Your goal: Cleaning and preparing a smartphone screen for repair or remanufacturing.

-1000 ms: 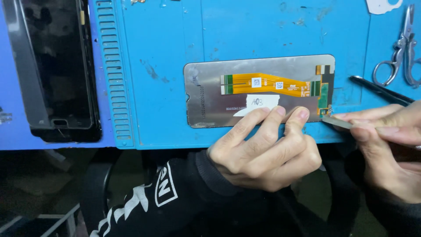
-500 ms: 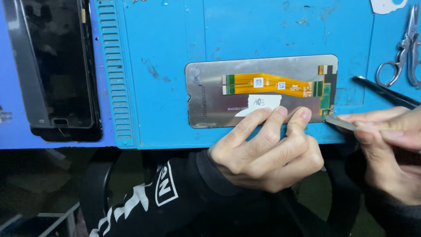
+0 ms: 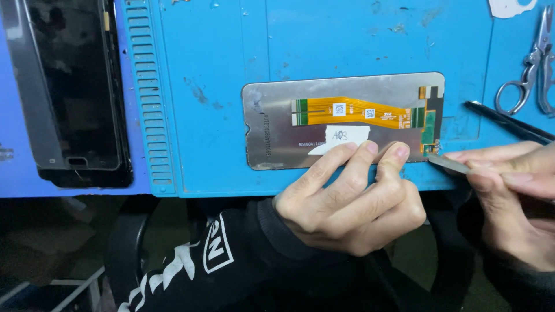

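With the screen panel [image 3: 277, 130] pinned at the mat's [image 3: 219, 52] front edge by the pressed-together fingers of the left hand [image 3: 352, 205], the orange flex cable [image 3: 352, 111] could be torn if the thin blade [image 3: 448, 163] pinched in the right hand [image 3: 514, 196] were driven too deep.

We are seeing one display panel [image 3: 341, 118], one dark phone frame [image 3: 72, 92], one blue mat [image 3: 324, 40], one pair of scissors [image 3: 529, 63], two hands [image 3: 352, 202]

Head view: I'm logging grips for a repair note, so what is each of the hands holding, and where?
The right hand pinches a thin flat blade by its rear end. The left hand only presses fingertips on the screen panel at its near edge.
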